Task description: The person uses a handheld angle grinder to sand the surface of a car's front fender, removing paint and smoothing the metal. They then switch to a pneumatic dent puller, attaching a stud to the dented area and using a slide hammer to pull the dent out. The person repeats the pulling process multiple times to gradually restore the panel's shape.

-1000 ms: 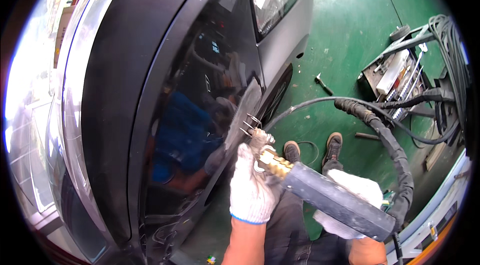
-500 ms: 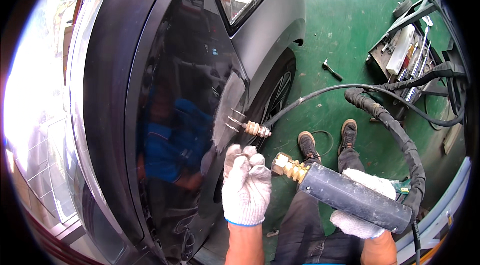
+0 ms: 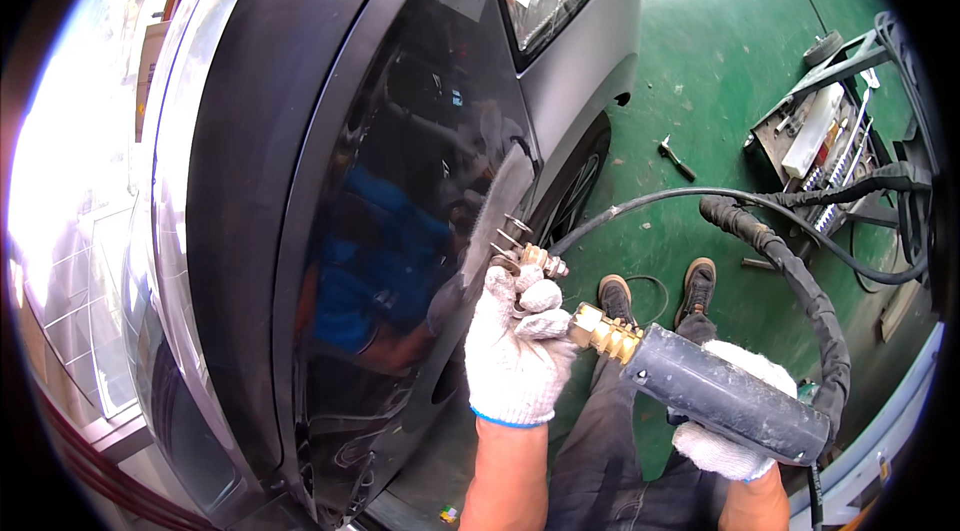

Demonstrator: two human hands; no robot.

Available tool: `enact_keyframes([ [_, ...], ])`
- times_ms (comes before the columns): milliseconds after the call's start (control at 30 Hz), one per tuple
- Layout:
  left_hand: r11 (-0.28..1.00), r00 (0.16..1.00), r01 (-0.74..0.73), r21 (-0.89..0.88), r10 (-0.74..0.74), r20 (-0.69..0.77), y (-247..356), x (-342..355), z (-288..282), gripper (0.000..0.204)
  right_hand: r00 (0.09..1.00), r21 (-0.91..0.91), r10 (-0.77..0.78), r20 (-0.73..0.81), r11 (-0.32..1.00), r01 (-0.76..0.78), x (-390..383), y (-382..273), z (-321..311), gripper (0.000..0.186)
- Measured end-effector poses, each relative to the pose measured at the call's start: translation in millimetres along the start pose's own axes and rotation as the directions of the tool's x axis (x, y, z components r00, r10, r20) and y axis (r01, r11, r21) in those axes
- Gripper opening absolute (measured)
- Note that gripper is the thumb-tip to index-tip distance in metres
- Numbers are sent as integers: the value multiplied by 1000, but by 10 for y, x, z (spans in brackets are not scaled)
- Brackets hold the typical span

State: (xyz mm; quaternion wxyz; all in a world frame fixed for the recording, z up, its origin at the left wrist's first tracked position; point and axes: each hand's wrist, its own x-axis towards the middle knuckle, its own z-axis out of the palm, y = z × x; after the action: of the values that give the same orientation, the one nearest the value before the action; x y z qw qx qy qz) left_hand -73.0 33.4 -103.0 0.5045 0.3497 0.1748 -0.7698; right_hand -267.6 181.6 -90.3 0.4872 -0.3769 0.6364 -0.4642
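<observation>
The left hand (image 3: 520,366) has moved up to the brass fitting (image 3: 541,260), fingers curled, grip unclear, while the right hand (image 3: 722,452) is wrapped around the black cylindrical tool (image 3: 728,395)

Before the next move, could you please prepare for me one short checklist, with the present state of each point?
1. Gloves on left hand and right hand: ok.
2. Right hand gripping the dark cylindrical tool: ok.
3. Brass tip apart from the car panel: ok.
4. Left hand clear of the brass tip: cannot tell; they look close.
5. Thin metal pieces firm on the gray patch: cannot tell.
6. Loose tools off the floor: not ok; a small hand tool lies there.
</observation>
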Motion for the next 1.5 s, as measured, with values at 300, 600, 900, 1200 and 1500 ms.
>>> enact_keyframes([
  [300,1000,1000,-10,5,10,19,-39,4,-15,27,988,175,156,13,972,-156,53,-138,104,68],
  [600,998,991,-57,25,54,126,-80,-12,-116,29,906,456,409,112,789,-412,253,-439,283,73],
  [900,1000,992,-10,5,9,123,-52,-23,-167,28,985,172,152,83,971,-164,301,-378,318,58],
  [1200,986,992,-128,111,126,24,-114,-39,-142,23,995,38,17,95,999,-21,312,-366,348,40],
  [1500,987,996,-86,138,88,-5,-115,-60,-124,30,993,107,69,97,991,-80,346,-444,367,30],
])
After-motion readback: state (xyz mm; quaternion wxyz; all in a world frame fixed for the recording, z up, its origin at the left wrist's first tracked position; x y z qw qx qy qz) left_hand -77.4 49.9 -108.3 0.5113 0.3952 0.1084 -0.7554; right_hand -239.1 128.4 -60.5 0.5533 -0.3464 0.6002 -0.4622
